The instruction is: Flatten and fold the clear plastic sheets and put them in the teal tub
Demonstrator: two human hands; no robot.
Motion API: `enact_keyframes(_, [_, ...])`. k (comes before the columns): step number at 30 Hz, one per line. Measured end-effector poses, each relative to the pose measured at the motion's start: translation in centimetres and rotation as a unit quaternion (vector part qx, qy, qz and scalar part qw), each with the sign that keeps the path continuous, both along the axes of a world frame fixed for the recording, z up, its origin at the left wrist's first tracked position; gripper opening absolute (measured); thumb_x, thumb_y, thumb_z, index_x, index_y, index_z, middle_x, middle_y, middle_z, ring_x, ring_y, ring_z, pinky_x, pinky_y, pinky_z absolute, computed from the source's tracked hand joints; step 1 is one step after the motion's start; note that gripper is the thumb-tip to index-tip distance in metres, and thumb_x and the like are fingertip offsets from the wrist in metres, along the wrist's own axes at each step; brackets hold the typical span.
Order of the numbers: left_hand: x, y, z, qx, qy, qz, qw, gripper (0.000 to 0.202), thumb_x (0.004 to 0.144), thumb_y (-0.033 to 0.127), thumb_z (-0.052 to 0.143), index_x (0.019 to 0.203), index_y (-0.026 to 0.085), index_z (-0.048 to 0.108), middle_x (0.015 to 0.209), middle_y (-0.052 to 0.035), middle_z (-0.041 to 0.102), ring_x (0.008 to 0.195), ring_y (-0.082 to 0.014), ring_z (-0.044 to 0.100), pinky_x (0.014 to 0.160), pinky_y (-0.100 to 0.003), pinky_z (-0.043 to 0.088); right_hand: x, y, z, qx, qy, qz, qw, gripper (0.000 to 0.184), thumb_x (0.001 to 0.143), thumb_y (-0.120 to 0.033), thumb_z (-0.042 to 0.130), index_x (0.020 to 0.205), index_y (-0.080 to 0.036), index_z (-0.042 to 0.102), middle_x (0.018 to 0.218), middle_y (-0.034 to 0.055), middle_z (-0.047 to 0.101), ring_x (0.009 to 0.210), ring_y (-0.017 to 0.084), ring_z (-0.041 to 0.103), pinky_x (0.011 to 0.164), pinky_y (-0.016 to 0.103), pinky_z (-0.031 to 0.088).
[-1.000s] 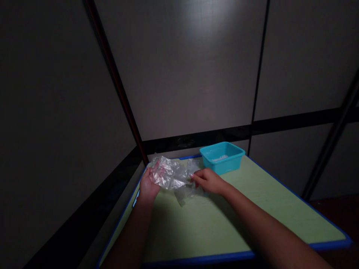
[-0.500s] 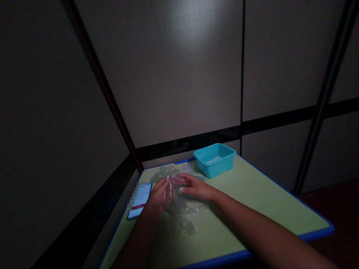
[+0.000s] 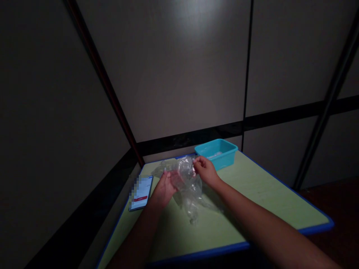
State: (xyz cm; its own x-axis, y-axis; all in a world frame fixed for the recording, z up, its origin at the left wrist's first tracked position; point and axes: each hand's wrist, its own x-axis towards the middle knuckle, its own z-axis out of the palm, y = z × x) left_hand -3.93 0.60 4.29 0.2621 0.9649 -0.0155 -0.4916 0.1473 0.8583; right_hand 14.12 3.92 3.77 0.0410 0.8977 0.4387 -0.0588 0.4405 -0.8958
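A crumpled piece of clear plastic film (image 3: 190, 183) hangs between my hands over the table; I cannot tell whether it is a bag or a glove. My left hand (image 3: 165, 188) holds its left side, thumb up, with the other fingers partly behind the film. Pinched at the film's upper right edge is my right hand (image 3: 206, 172), just in front of the teal plastic basin (image 3: 224, 162). The lower ends of the film dangle near the tabletop. More clear plastic (image 3: 158, 170) shows behind my left hand.
A phone (image 3: 141, 192) with a lit screen lies at the left of the pale green table (image 3: 266, 198), which has a blue edge. Something clear sits inside the basin. Panelled walls (image 3: 182, 74) rise behind the table and to its left.
My right hand has moved up and closed on the film's edge, drawing it away from my left hand. The film is now spread wider and lifted. The view has shifted slightly.
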Motion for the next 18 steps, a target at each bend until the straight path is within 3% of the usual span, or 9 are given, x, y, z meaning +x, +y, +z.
enact_keyframes(2, [0.2,-0.1,-0.2,0.013,0.007,-0.005,1.0,0.043,0.073,0.055,0.063,0.09,0.015,0.061,0.092,-0.0116,0.066,0.093,-0.0262,0.062,0.073,-0.036,0.05,0.2,-0.5,0.3,0.017,-0.033,-0.059,0.998,0.025,0.081,-0.046,0.048,0.074,-0.022,0.046,0.045,-0.0083,0.043,0.038,0.01,0.041,0.039,0.021,0.031])
enact_keyframes(6, [0.6,-0.2,-0.9,0.036,0.028,0.0,0.999,0.034,0.069,0.037,0.073,0.091,0.016,0.06,0.094,-0.0098,0.065,0.088,-0.0226,0.063,0.069,-0.032,0.049,0.1,-1.6,0.7,0.06,-0.12,-0.141,0.981,0.021,0.087,-0.041,0.042,0.08,-0.022,0.048,0.051,-0.0066,0.044,0.043,0.011,0.042,0.042,0.021,0.027])
enact_keyframes(11, [1.3,-0.7,-1.5,0.048,0.024,-0.044,0.998,0.036,0.063,0.035,0.078,0.088,0.014,0.063,0.085,-0.0086,0.067,0.077,-0.0197,0.064,0.065,-0.029,0.049,-0.8,-2.7,0.6,0.076,-0.202,-0.153,0.964,0.018,0.089,-0.037,0.039,0.084,-0.022,0.047,0.055,-0.0044,0.048,0.048,0.013,0.046,0.047,0.023,0.027])
enact_keyframes(14, [1.6,-1.0,-1.3,0.042,0.006,-0.012,0.999,0.029,0.063,0.034,0.078,0.08,0.015,0.063,0.079,-0.0063,0.067,0.073,-0.0176,0.063,0.067,-0.028,0.049,-1.0,-2.9,0.5,0.066,-0.233,-0.168,0.956,0.017,0.089,-0.035,0.038,0.085,-0.022,0.048,0.057,-0.0032,0.049,0.049,0.015,0.048,0.048,0.024,0.026])
enact_keyframes(18, [1.7,-0.9,-1.2,0.029,0.013,0.024,0.999,0.029,0.059,0.021,0.08,0.081,0.015,0.061,0.075,-0.0025,0.065,0.069,-0.0137,0.062,0.067,-0.025,0.048,-0.6,-2.7,0.6,0.066,-0.233,-0.197,0.95,0.018,0.09,-0.035,0.037,0.086,-0.021,0.048,0.059,-0.002,0.051,0.051,0.015,0.049,0.049,0.024,0.027])
